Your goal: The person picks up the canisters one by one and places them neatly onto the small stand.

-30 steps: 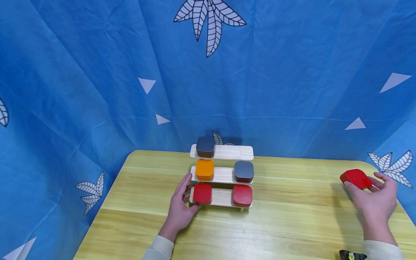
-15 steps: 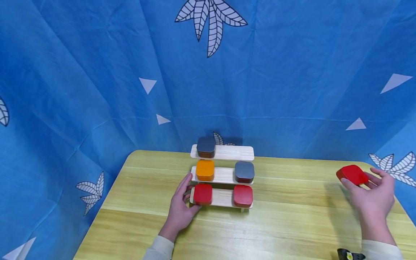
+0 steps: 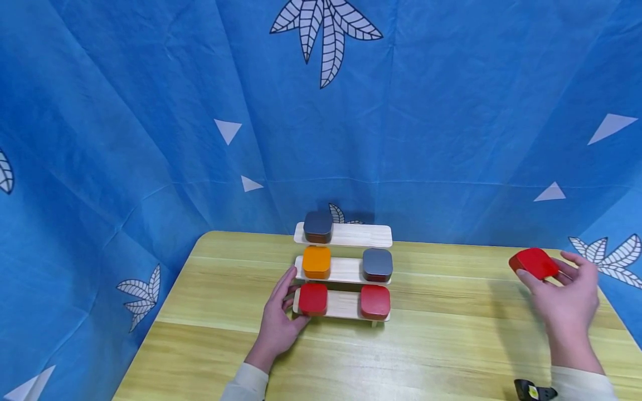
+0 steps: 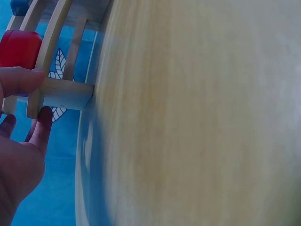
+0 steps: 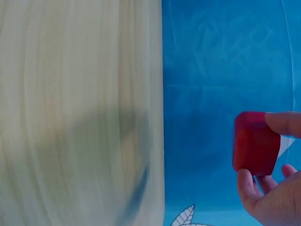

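A small red rounded-square tin (image 3: 534, 263) is pinched between the thumb and fingers of my right hand (image 3: 569, 292), held up over the table's right side. The right wrist view shows this red tin (image 5: 255, 143) with thumb on one side and fingers on the other. At the middle stands a three-tier wooden rack (image 3: 343, 305). My left hand (image 3: 277, 323) grips its lower left end; in the left wrist view, thumb and fingers close around the plank end (image 4: 35, 101). On the bottom tier sit two red tins, left (image 3: 313, 299) and right (image 3: 375, 302).
The middle tier bears an orange tin (image 3: 316, 262) at left and a grey tin (image 3: 378, 264) at right. A dark blue tin (image 3: 318, 226) stands at the top tier's left end. Blue leaf-printed cloth (image 3: 431, 139) hangs behind the wooden table (image 3: 426, 356).
My right hand has moved left and slightly farther from me, carrying the red tin. The left hand and the rack have stayed in place.
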Action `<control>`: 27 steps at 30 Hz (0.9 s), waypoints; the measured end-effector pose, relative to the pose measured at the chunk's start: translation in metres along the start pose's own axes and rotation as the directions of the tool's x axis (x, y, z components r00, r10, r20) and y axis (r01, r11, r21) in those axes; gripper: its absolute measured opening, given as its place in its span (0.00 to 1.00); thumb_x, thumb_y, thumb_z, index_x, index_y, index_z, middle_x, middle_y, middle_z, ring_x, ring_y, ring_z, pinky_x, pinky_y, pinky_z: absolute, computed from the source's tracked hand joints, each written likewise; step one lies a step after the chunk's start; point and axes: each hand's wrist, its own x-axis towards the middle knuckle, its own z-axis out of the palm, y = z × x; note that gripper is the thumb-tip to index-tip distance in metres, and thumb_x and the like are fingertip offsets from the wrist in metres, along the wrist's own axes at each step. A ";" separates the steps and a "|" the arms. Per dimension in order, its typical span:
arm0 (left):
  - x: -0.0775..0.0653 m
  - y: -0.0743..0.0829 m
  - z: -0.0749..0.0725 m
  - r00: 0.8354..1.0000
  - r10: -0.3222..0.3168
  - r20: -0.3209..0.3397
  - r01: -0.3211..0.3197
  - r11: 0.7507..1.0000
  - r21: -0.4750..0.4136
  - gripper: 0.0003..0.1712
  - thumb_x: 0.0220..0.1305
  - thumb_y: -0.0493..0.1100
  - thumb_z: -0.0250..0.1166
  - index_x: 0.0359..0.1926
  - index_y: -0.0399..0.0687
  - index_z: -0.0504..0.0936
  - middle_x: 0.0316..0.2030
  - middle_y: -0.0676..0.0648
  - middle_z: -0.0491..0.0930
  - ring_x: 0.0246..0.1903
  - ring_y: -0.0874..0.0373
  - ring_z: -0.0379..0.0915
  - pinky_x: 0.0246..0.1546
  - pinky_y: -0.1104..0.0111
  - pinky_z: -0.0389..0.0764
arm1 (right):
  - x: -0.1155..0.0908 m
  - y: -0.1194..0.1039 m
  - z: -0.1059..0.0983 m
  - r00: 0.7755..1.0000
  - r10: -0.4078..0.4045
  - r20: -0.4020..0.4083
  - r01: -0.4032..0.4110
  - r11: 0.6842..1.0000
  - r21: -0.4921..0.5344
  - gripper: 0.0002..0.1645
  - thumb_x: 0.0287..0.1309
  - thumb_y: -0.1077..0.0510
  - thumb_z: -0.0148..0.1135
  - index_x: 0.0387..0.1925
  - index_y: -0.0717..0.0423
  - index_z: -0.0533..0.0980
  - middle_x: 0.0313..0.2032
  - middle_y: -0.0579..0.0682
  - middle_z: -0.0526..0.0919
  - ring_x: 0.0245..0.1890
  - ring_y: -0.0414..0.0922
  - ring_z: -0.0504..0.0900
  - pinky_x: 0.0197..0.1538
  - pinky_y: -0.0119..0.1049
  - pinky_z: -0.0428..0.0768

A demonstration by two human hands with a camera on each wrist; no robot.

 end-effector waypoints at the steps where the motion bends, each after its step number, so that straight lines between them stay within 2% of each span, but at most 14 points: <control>1: 0.000 -0.003 0.000 1.000 -0.001 -0.001 0.001 1.000 0.002 0.57 0.46 0.17 0.71 0.76 0.42 0.58 0.74 0.43 0.57 0.61 0.39 0.67 0.59 0.47 0.73 | 0.000 -0.001 0.000 1.000 -0.002 0.009 0.002 1.000 0.005 0.56 0.56 0.49 0.75 0.76 0.31 0.49 0.75 0.47 0.57 0.71 0.53 0.60 0.61 0.48 0.74; 4: 0.002 -0.016 0.002 1.000 0.002 -0.008 -0.002 1.000 0.006 0.58 0.46 0.17 0.71 0.77 0.46 0.58 0.74 0.45 0.56 0.62 0.39 0.66 0.59 0.47 0.73 | -0.002 -0.005 0.001 1.000 -0.015 0.022 0.015 1.000 0.012 0.56 0.54 0.48 0.76 0.76 0.31 0.50 0.75 0.47 0.58 0.70 0.52 0.62 0.58 0.43 0.77; 8: 0.005 -0.032 0.003 1.000 -0.006 -0.008 0.006 1.000 0.020 0.61 0.46 0.19 0.73 0.77 0.57 0.58 0.74 0.51 0.56 0.62 0.44 0.66 0.60 0.52 0.74 | -0.004 -0.008 0.003 0.999 -0.038 0.030 0.038 0.999 0.023 0.57 0.53 0.49 0.76 0.75 0.30 0.50 0.74 0.47 0.60 0.69 0.51 0.63 0.52 0.35 0.80; 14: 0.005 -0.038 0.002 1.000 -0.007 -0.001 0.007 1.000 0.031 0.62 0.47 0.21 0.74 0.77 0.64 0.58 0.74 0.56 0.56 0.63 0.48 0.66 0.60 0.58 0.74 | -0.005 -0.010 0.007 0.996 -0.075 0.055 0.073 0.997 0.040 0.58 0.52 0.49 0.77 0.75 0.31 0.50 0.73 0.49 0.61 0.67 0.50 0.65 0.38 0.23 0.78; 16: 0.005 -0.039 0.002 1.000 -0.009 -0.001 0.009 0.999 0.039 0.62 0.48 0.21 0.74 0.77 0.64 0.57 0.74 0.57 0.56 0.63 0.48 0.67 0.59 0.58 0.74 | -0.006 -0.011 0.009 0.994 -0.085 0.062 0.083 0.996 0.038 0.58 0.52 0.49 0.77 0.75 0.32 0.50 0.73 0.49 0.61 0.67 0.51 0.64 0.38 0.24 0.78; 21: 0.006 -0.038 0.002 1.000 -0.007 -0.003 0.007 0.999 0.032 0.62 0.47 0.22 0.75 0.77 0.64 0.57 0.74 0.57 0.56 0.63 0.49 0.67 0.59 0.59 0.75 | -0.009 -0.014 0.013 0.991 -0.113 0.072 0.111 0.994 0.021 0.58 0.53 0.50 0.77 0.76 0.32 0.49 0.73 0.49 0.61 0.67 0.52 0.64 0.48 0.29 0.80; 27: 0.005 -0.039 0.002 1.000 0.023 -0.007 -0.023 1.000 -0.004 0.61 0.46 0.20 0.74 0.77 0.57 0.58 0.75 0.51 0.55 0.62 0.45 0.67 0.59 0.53 0.74 | -0.015 -0.020 0.017 0.984 -0.153 0.090 0.151 0.988 0.030 0.56 0.55 0.50 0.75 0.76 0.33 0.50 0.73 0.50 0.61 0.66 0.53 0.65 0.46 0.26 0.78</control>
